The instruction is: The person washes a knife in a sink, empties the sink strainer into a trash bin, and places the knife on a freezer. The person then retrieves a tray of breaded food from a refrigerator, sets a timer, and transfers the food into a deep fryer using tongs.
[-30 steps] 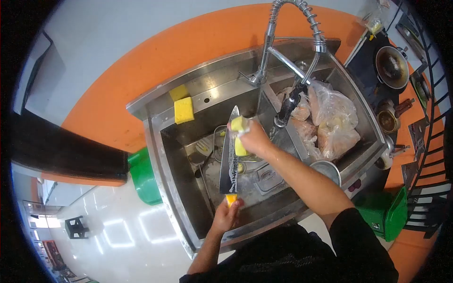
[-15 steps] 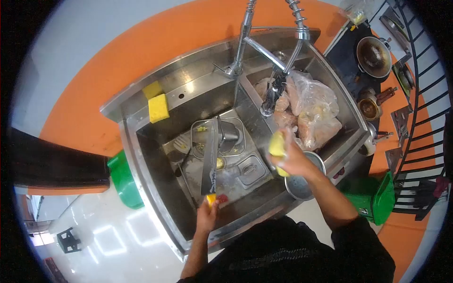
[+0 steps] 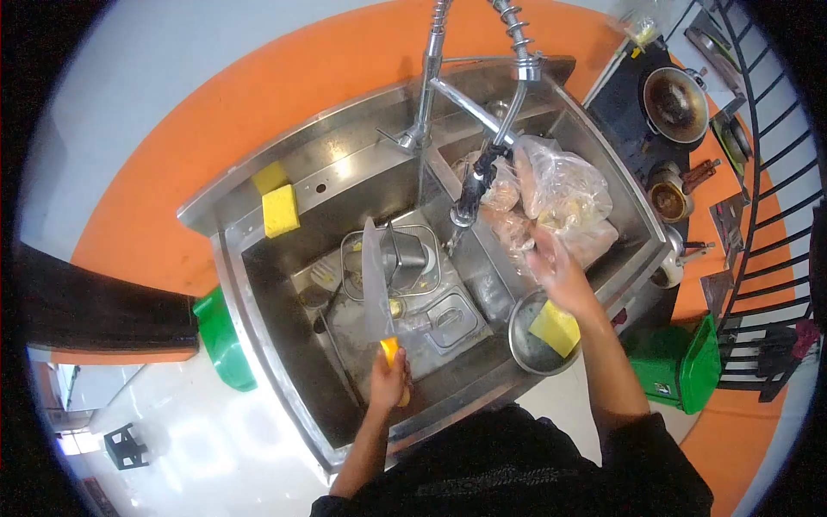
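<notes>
So the left hand [image 3: 389, 379] has its fingers wrapped round the yellow handle of the knife [image 3: 376, 280] over the sink [image 3: 340, 220], and the right's [image 3: 556, 269] are loosely spread, holding nothing, near the sponge [image 3: 555, 328] in the bowl [image 3: 536, 353].

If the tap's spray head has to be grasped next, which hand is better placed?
Probably the right hand: it looks open and empty and is nearer the spray head, while the left hand grips the knife by its yellow handle.
</notes>
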The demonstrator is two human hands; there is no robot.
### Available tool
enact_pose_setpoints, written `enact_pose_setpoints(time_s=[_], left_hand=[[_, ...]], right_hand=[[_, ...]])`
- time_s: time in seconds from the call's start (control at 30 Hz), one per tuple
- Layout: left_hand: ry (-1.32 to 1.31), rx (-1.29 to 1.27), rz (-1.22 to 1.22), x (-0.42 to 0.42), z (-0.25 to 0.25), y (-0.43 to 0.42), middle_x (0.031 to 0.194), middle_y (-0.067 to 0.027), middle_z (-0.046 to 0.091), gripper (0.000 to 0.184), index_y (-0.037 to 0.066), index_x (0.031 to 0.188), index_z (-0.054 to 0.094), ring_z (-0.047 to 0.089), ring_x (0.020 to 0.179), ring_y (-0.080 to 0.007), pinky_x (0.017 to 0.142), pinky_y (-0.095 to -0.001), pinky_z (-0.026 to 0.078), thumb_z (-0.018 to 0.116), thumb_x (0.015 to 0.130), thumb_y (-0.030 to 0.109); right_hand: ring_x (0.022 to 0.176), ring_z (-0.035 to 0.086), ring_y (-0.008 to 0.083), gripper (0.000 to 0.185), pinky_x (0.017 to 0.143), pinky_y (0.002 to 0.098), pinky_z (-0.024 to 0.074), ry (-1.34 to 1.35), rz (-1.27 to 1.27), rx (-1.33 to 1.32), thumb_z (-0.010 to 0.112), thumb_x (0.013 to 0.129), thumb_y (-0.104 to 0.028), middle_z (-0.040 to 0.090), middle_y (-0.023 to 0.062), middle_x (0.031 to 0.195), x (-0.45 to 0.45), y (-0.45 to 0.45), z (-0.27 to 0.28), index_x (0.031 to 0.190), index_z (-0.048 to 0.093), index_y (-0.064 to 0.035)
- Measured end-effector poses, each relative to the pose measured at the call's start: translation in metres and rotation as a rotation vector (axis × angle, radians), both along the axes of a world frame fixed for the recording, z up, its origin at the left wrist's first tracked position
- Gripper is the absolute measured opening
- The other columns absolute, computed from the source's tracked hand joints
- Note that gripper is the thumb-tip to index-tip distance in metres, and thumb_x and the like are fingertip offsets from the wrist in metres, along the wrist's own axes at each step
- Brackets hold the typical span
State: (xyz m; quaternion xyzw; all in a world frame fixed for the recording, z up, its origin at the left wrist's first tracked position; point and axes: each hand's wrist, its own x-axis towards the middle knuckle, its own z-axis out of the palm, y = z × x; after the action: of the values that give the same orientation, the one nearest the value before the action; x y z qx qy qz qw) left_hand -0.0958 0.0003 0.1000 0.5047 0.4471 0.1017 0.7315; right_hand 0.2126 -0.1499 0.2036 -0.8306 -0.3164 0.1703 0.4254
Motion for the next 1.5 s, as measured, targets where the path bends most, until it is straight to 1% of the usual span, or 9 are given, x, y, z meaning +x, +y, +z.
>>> enact_pose_setpoints(time_s=[0.13,0.4,0.63,0.73,1.0,1.1,1.27,1.47,1.5], left_hand=[[-0.06,0.045,-0.018,-0.005,-0.002,0.001,0.061,-0.001,0.049,0.022,0.007,0.092,0.046,0.05,0.048,-0.0105,0.04,-0.0248,0.041,0.05,0.094,0.028],[-0.007,0.168,0.065,-0.023,-0.007,0.011,0.064,-0.0006,0.049,0.018,0.007,0.091,0.046,0.053,0.052,-0.011,0.044,-0.0247,0.043,0.05,0.095,0.025],[-0.044,0.091,0.073,0.011,0.0,0.025,0.062,-0.0012,0.049,0.021,0.006,0.086,0.046,0.048,0.047,-0.0101,0.041,-0.0265,0.042,0.053,0.093,0.024],[-0.082,0.078,0.028,0.024,-0.023,0.028,0.062,-0.0012,0.049,0.022,0.006,0.085,0.047,0.049,0.047,-0.0102,0.04,-0.0265,0.041,0.054,0.093,0.024],[-0.089,0.074,0.037,0.057,-0.069,0.025,0.064,-0.0014,0.053,0.028,0.004,0.092,0.055,0.051,0.05,-0.009,0.044,-0.0251,0.043,0.063,0.087,0.03],[-0.116,0.063,0.023,0.069,-0.06,0.025,0.064,-0.0006,0.053,0.025,0.005,0.094,0.056,0.05,0.051,-0.0083,0.045,-0.0249,0.043,0.061,0.089,0.029],[-0.237,0.087,-0.015,0.084,-0.081,0.027,0.066,-0.0008,0.053,0.022,0.006,0.092,0.052,0.051,0.055,-0.0086,0.049,-0.0255,0.044,0.057,0.091,0.027],[-0.339,-0.039,-0.047,0.105,-0.107,0.028,0.068,-0.0011,0.052,0.02,0.007,0.094,0.049,0.051,0.056,-0.0099,0.052,-0.026,0.045,0.052,0.094,0.027],[-0.359,-0.09,-0.036,0.106,-0.099,0.028,0.069,-0.0013,0.052,0.02,0.007,0.096,0.048,0.051,0.056,-0.0101,0.052,-0.0261,0.046,0.051,0.094,0.027]], right_hand=[[0.094,0.057,0.0187,0.048,0.079,0.0315,0.0461,0.724,-0.258,0.59,0.05,0.092,-0.032,0.055,0.0109,0.114,0.065,0.105,0.014,0.129,0.042,-0.0028],[0.078,0.06,0.0133,0.038,0.063,0.029,0.0478,0.029,-0.291,0.533,0.049,0.094,-0.029,0.064,0.0063,0.071,0.085,0.168,0.013,0.073,0.067,-0.0024],[0.081,0.064,0.0261,0.029,0.069,0.0337,0.0549,1.164,0.028,0.878,0.054,0.089,-0.018,0.064,0.0176,0.092,0.07,0.194,0.002,0.11,0.051,0.002],[0.08,0.064,0.0276,0.033,0.07,0.0334,0.0563,1.089,-0.018,0.471,0.054,0.088,-0.019,0.063,0.0198,0.093,0.076,0.218,-0.03,0.114,0.049,0.0011],[0.044,0.038,0.0095,0.039,0.042,0.0231,0.0324,1.612,0.411,0.655,0.055,0.09,-0.036,0.04,-0.0024,0.053,0.065,0.27,-0.081,0.063,0.046,-0.0109],[0.049,0.044,0.0117,0.036,0.043,0.0266,0.0337,1.822,0.942,0.677,0.053,0.089,-0.043,0.047,-0.0009,0.06,0.09,0.293,-0.111,0.096,0.057,-0.0076],[0.045,0.035,0.0049,0.03,0.04,0.0201,0.0276,1.037,0.337,0.617,0.059,0.088,-0.037,0.04,-0.0055,0.058,0.064,0.274,-0.074,0.099,0.053,-0.0101],[0.052,0.055,0.0165,0.067,0.045,0.0266,0.0433,1.23,0.387,1.212,0.034,0.085,-0.067,0.059,0.0046,0.069,0.065,0.239,-0.119,0.099,0.058,-0.0053],[0.055,0.056,0.0172,0.069,0.048,0.0265,0.0442,1.062,0.068,1.115,0.034,0.084,-0.068,0.059,0.0053,0.072,0.042,0.224,-0.104,0.1,0.057,-0.0052]])
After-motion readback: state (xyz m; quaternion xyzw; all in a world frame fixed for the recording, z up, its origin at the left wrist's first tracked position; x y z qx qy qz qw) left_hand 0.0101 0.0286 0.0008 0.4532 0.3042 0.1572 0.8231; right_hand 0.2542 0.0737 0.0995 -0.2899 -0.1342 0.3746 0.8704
